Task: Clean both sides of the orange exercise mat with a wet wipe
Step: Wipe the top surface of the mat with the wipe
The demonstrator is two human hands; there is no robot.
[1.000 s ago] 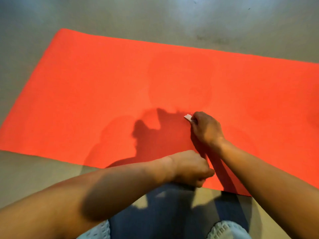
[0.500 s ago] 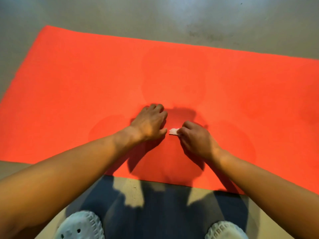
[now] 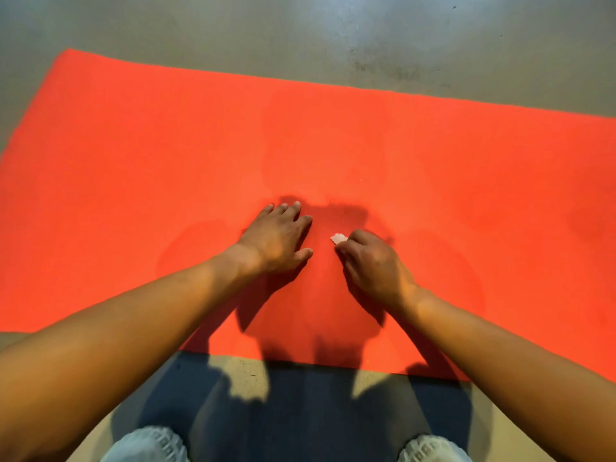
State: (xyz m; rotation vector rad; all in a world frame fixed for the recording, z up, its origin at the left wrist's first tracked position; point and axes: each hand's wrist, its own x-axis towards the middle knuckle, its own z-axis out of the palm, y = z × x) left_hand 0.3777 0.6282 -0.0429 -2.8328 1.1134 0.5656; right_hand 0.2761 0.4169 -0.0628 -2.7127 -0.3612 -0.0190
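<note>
Looking straight down at the orange exercise mat [image 3: 133, 161], laid out flat on a grey floor [image 3: 233, 28]. Fills the whole middle band of the frame and runs off the left and right edges, with one corner showing at the upper left and bare floor above and below.

Just right of centre, pinching a small scrap of wet wipe [image 3: 338, 238] in the right hand [image 3: 373, 265], fingers curled in tight, knuckles up. Only seeing a little pale corner of the wipe poking out at the hand's upper left. Can't tell if that corner actually touches the mat or sits just off it.

Right beside that, resting the left hand [image 3: 278, 240] palm-down on the mat, fingers fairly straight and a bit spread, thumb pointing toward the wipe. Holding nothing there. Close to the right hand but not touching it, with a strip of bare mat in between.

Reaching in with both bare forearms from the lower corners. Casting dark shadows on the mat under the hands and on the floor along the mat's near edge.

Also spotting faint, slightly darker rounded patches on the mat around and above the hands. No idea what those are.

Down at the bottom edge, standing in two pale shoes [image 3: 146, 445] on the floor, both cropped by the frame and clear of the mat.
</note>
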